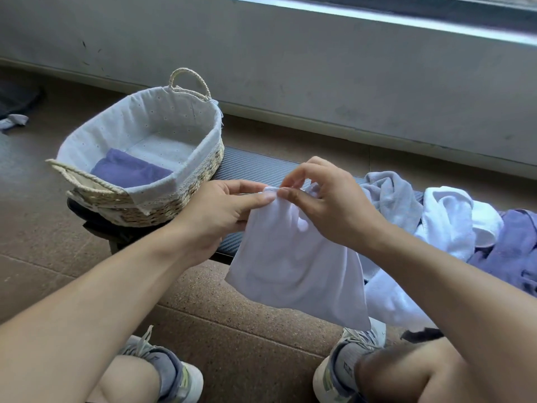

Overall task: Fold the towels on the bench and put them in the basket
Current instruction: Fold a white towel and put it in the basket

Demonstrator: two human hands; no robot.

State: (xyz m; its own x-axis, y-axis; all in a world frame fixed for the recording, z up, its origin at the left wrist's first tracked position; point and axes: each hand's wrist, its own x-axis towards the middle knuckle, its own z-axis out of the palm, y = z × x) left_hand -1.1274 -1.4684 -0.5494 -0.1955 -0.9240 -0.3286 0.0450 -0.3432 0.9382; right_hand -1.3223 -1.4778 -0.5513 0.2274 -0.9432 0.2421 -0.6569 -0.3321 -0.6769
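Both my hands are together at the top edge of the white towel [293, 266], left hand [220, 216] and right hand [325, 205] each pinching it, thumbs nearly touching. Towel hangs in the air over the front of the bench [250, 167], already doubled by the look of it. To fold it well I'd match the corners, keep the edge taut, then halve it. Basket [203, 158] sits on the bench to the left, one purple towel [130, 171] folded inside. Unfolded pile [453, 225] waits on the right
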